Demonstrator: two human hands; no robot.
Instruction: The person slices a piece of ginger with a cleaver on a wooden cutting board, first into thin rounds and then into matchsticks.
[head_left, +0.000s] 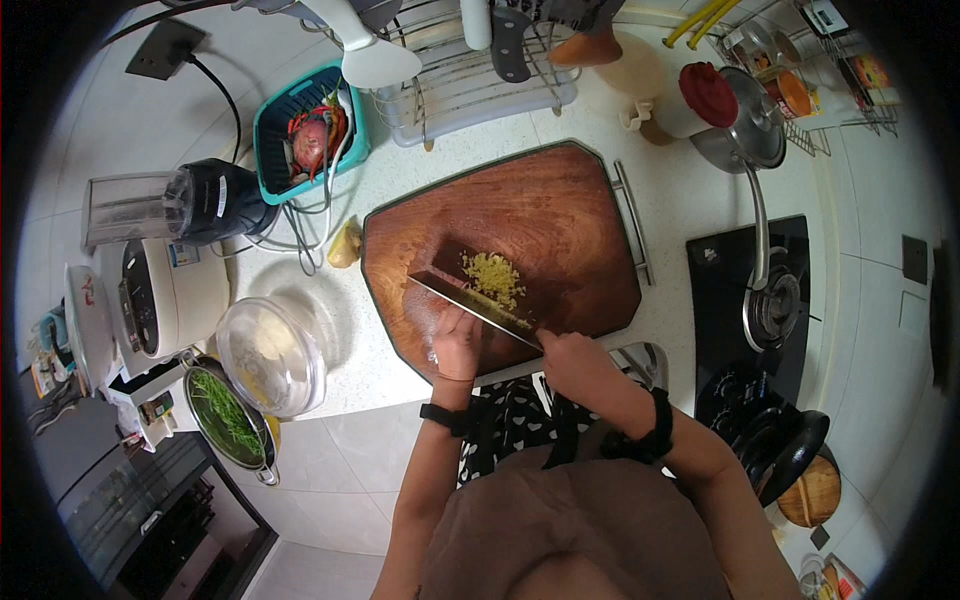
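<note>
A wooden cutting board (555, 195) with a dark rim lies on the counter before me. My right hand (574, 367) grips a cleaver (476, 307), its blade slanting up to the left over the board. Finely chopped yellowish bits, likely minced ginger or garlic (491, 277), form a small pile beyond the blade, and more of them cling to its face. Close to the blade's near side is my left hand (457, 341), fingers bent towards it. Whether those fingers touch the blade or hold anything cannot be made out.
A piece of ginger root (345, 244) lies left of the board. Further left are a clear plastic lid (274, 356), a pot of greens (225, 420) and a rice cooker (180, 300). A teal basket (360, 135) and dish rack (480, 120) stand behind; a gas hob (720, 315) is right.
</note>
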